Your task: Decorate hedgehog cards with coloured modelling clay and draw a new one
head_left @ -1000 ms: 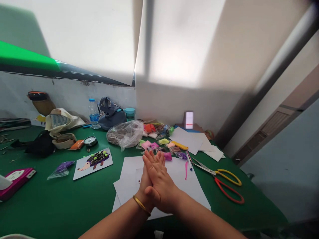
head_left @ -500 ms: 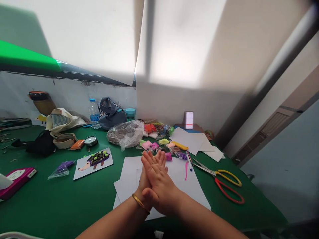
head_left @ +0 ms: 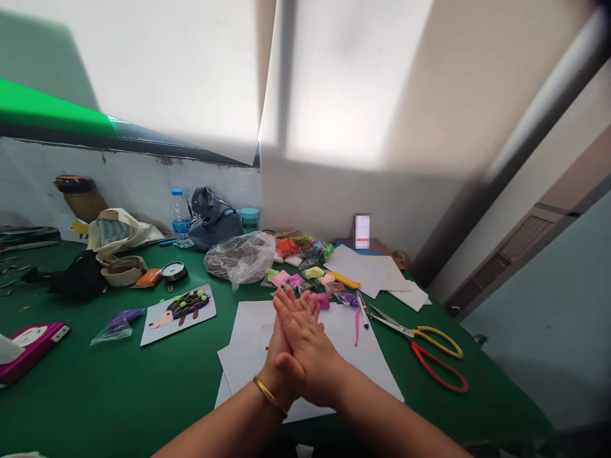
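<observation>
My left hand [head_left: 278, 356] and my right hand [head_left: 308, 346] are pressed palm to palm above white paper sheets [head_left: 367, 375]. The right hand lies over the left, its fingers fairly straight. Whatever may lie between the palms is hidden. A gold bangle circles my left wrist. Beyond the fingertips are small packets of coloured clay [head_left: 296, 280]. A pink strip [head_left: 356, 328] and pens [head_left: 363, 310] rest on the right part of the paper.
Open scissors [head_left: 413, 332] with yellow and red handles lie at the right. To the left are a hedgehog picture [head_left: 179, 313], a purple packet [head_left: 121, 321] and a magenta box [head_left: 35, 350]. A plastic bag [head_left: 243, 257] and an upright phone [head_left: 362, 231] stand farther back.
My right hand has slid slightly against the left, and its fingertips have shifted a little to the right. The palms stay together.
</observation>
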Action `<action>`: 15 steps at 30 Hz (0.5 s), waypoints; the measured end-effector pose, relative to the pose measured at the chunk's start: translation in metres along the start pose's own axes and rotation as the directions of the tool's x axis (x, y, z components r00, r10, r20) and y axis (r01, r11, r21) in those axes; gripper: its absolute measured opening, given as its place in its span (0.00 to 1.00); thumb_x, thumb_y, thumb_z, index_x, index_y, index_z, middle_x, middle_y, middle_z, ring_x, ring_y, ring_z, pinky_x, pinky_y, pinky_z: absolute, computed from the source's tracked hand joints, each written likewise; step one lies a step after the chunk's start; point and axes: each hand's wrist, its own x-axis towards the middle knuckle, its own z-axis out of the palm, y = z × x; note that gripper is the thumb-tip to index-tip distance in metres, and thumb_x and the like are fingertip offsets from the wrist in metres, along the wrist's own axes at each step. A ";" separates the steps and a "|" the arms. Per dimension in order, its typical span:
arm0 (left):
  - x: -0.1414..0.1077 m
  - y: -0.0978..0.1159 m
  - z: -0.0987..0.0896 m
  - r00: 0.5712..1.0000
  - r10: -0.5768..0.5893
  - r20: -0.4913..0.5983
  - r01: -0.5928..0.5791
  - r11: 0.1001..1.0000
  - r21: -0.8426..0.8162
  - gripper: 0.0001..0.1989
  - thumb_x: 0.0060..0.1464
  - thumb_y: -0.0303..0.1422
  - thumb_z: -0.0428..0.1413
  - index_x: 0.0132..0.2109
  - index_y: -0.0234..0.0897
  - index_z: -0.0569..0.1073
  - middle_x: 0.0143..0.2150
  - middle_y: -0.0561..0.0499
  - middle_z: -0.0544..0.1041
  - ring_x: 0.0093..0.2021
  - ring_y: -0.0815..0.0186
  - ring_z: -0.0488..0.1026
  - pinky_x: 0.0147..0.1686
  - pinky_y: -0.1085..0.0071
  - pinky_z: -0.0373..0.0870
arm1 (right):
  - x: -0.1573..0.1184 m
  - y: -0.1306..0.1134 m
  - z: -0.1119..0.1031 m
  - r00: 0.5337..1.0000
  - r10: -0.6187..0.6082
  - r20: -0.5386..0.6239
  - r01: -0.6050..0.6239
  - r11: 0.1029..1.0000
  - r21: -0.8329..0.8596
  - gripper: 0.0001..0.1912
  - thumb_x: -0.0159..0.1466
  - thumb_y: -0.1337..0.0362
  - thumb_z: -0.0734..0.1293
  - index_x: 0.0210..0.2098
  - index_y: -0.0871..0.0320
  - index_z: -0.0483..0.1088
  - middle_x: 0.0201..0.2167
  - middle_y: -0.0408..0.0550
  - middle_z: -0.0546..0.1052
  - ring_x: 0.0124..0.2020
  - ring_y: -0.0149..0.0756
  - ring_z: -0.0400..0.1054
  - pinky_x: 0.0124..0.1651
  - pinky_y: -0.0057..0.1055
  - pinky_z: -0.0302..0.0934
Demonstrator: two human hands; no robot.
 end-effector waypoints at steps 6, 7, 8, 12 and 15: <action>-0.010 0.008 0.000 0.989 -0.108 0.100 0.118 0.988 -0.095 0.31 0.61 0.57 0.40 0.60 0.46 0.69 0.59 0.45 0.72 0.64 0.54 0.63 0.63 0.53 0.58 | 0.002 0.036 0.002 0.991 0.132 -0.039 -0.135 0.984 -0.119 0.40 0.68 0.41 0.51 0.71 0.56 0.41 0.71 0.53 0.46 0.72 0.50 0.36 0.70 0.58 0.35; -0.008 0.013 -0.002 0.991 -0.095 0.096 0.105 0.989 -0.107 0.32 0.61 0.57 0.38 0.60 0.44 0.69 0.60 0.44 0.71 0.64 0.54 0.63 0.63 0.53 0.58 | -0.001 0.036 0.004 0.990 0.142 -0.018 -0.143 0.983 -0.115 0.40 0.68 0.41 0.51 0.71 0.57 0.41 0.71 0.53 0.46 0.72 0.50 0.35 0.70 0.58 0.37; -0.005 0.017 -0.004 0.994 -0.081 0.075 0.089 0.990 -0.110 0.33 0.62 0.57 0.38 0.60 0.43 0.69 0.60 0.44 0.71 0.64 0.54 0.63 0.63 0.54 0.57 | -0.004 0.032 0.006 0.991 0.136 0.008 -0.135 0.986 -0.100 0.40 0.68 0.41 0.51 0.71 0.58 0.40 0.71 0.54 0.45 0.72 0.50 0.35 0.70 0.58 0.37; 0.004 0.014 -0.007 0.998 -0.037 -0.043 0.033 0.996 -0.077 0.32 0.62 0.56 0.36 0.59 0.45 0.70 0.61 0.48 0.70 0.69 0.57 0.55 0.63 0.58 0.56 | -0.008 0.007 0.006 0.997 0.025 0.070 -0.025 1.000 -0.005 0.43 0.67 0.39 0.50 0.71 0.59 0.37 0.72 0.52 0.42 0.72 0.47 0.34 0.71 0.50 0.38; 0.001 0.002 -0.003 0.999 -0.049 -0.023 0.046 0.991 -0.122 0.31 0.61 0.58 0.37 0.57 0.48 0.71 0.59 0.48 0.73 0.68 0.58 0.56 0.61 0.61 0.59 | 0.000 0.005 0.000 0.998 0.016 0.059 -0.016 1.000 -0.010 0.42 0.67 0.38 0.48 0.71 0.58 0.39 0.72 0.51 0.46 0.72 0.46 0.36 0.72 0.50 0.33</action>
